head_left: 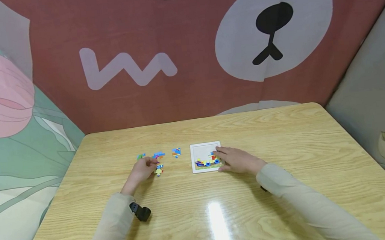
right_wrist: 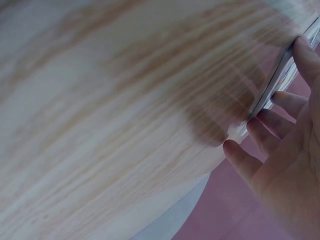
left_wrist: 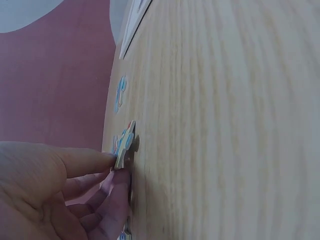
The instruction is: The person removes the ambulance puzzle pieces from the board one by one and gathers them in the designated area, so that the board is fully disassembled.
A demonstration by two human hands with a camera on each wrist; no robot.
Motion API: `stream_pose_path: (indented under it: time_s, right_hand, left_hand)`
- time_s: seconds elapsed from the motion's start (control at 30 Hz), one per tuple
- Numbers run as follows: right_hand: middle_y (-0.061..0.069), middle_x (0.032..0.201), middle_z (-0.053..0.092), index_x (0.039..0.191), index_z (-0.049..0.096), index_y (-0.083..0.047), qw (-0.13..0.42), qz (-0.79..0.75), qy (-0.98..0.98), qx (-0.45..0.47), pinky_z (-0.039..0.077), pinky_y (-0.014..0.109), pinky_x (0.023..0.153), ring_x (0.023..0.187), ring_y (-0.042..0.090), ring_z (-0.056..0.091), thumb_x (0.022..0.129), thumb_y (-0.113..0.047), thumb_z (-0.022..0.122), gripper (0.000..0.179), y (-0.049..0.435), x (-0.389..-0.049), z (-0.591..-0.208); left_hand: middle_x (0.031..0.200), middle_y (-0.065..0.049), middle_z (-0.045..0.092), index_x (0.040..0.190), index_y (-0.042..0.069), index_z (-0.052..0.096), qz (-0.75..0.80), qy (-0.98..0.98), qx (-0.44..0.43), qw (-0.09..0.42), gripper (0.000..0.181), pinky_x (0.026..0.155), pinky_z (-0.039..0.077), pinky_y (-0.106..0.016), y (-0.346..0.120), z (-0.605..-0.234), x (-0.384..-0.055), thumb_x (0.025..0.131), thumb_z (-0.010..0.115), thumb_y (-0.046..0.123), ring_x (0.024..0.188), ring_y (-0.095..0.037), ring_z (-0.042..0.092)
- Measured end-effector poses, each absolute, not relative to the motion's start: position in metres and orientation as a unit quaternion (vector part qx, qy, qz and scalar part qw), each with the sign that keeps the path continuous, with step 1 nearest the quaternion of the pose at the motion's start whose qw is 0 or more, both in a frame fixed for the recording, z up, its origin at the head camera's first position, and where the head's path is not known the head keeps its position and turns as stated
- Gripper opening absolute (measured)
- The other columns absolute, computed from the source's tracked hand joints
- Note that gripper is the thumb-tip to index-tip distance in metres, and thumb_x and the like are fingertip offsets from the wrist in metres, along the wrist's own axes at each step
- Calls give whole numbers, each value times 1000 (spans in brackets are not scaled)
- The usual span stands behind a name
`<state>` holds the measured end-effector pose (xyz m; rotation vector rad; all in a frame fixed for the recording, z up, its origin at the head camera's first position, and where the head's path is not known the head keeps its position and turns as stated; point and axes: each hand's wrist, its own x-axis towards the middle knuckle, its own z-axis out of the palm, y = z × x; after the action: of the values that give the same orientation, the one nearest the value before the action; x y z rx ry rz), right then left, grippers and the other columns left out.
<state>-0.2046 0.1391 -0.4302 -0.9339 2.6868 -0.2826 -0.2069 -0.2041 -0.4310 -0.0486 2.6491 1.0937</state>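
While the right hand (head_left: 237, 160) lies across the right edge of the white puzzle tray (head_left: 201, 148), its fingers extended and spread rather than curled, the tray sits flat on the wooden surface (head_left: 282, 135), in the middle. That flat, open placement reads as a steadying hold: the right wrist view shows fingertips (right_wrist: 231, 146) touching the tray's thin edge (right_wrist: 272, 87), which would keep the board from sliding. Part of a coloured picture is already filled in along the tray's lower portion.

To the left, well apart from the tray, several loose puzzle pieces (head_left: 176, 151) lie scattered on the surface. The left hand (head_left: 143, 169) is among them, its grip closed on one puzzle piece (left_wrist: 125, 146); the left wrist view shows thumb and fingers (left_wrist: 116, 192) pinching it by one end, with the piece tipped up on edge against the wood. Pinching at the rim appears the practical way to lift so thin a piece off a flat top. A dark wrist-worn device (head_left: 140, 211) is strapped over the left sleeve.
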Motion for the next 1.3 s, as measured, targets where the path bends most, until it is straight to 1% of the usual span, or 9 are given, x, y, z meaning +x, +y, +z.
stream_pose_path:
  time_s: [0.27, 0.47, 0.6, 0.7, 0.83, 0.97, 1.07, 1.2, 1.3]
  right_hand:
    - [20, 155, 28, 148, 31, -3, 140, -101, 932, -320, 29, 50, 115, 142, 39, 30, 95, -39, 54, 68, 139, -208, -433]
    - [21, 155, 28, 148, 30, -3, 140, -102, 931, -320, 29, 50, 115, 142, 39, 29, 95, -39, 54, 69, 139, -206, -432]
    - [22, 154, 28, 148, 30, -1, 135, -106, 931, -323, 28, 51, 115, 142, 39, 29, 95, -38, 55, 69, 139, -205, -431]
    - [22, 155, 26, 148, 29, 0, 133, -109, 930, -325, 26, 50, 116, 143, 39, 27, 95, -38, 54, 70, 139, -205, -432]
    - [23, 156, 23, 148, 27, 3, 131, -109, 930, -325, 24, 49, 117, 144, 39, 24, 95, -41, 54, 73, 140, -206, -433]
    - [23, 156, 20, 148, 24, 5, 135, -114, 933, -315, 22, 49, 118, 145, 39, 21, 96, -42, 51, 75, 142, -207, -433]
    - [24, 156, 20, 148, 23, 7, 136, -117, 935, -304, 22, 50, 117, 145, 39, 21, 97, -41, 50, 75, 145, -206, -432]
    - [25, 156, 20, 147, 24, 8, 135, -117, 938, -296, 23, 52, 117, 144, 41, 22, 97, -40, 49, 74, 147, -207, -432]
    - [25, 156, 20, 147, 24, 8, 137, -117, 938, -295, 23, 52, 116, 144, 41, 22, 97, -40, 49, 73, 148, -208, -433]
  left_hand:
    - [97, -15, 61, 113, -5, 59, 364, 923, -15, 127, 23, 64, 47, -22, -205, -431, -207, 94, 54, 6, 78, -15, 55]
    - [99, -17, 63, 112, -5, 61, 361, 927, -1, 96, 24, 62, 43, -21, -202, -428, -209, 93, 56, 9, 75, -14, 54]
    - [103, -19, 63, 114, -5, 60, 379, 921, 14, 87, 26, 59, 41, -21, -190, -421, -211, 93, 54, 9, 72, -13, 52]
    - [104, -17, 63, 115, -3, 60, 388, 918, 23, 86, 26, 56, 39, -21, -177, -418, -213, 93, 55, 9, 70, -13, 51]
    - [102, -16, 63, 114, -2, 61, 400, 912, 45, 81, 25, 56, 41, -21, -157, -417, -214, 92, 56, 8, 74, -18, 57]
    - [100, -16, 65, 111, -1, 63, 407, 908, 66, 77, 23, 61, 44, -22, -137, -419, -215, 90, 58, 6, 85, -23, 62]
    - [98, -15, 65, 110, -1, 64, 409, 906, 79, 81, 21, 65, 47, -25, -122, -421, -214, 90, 59, 6, 85, -24, 62]
    - [100, -15, 66, 109, -2, 64, 419, 899, 98, 87, 20, 77, 52, -32, -105, -423, -214, 90, 59, 4, 92, -25, 62]
    - [104, -16, 65, 110, -2, 63, 428, 892, 113, 97, 21, 84, 52, -36, -94, -426, -214, 90, 59, 3, 97, -27, 62]
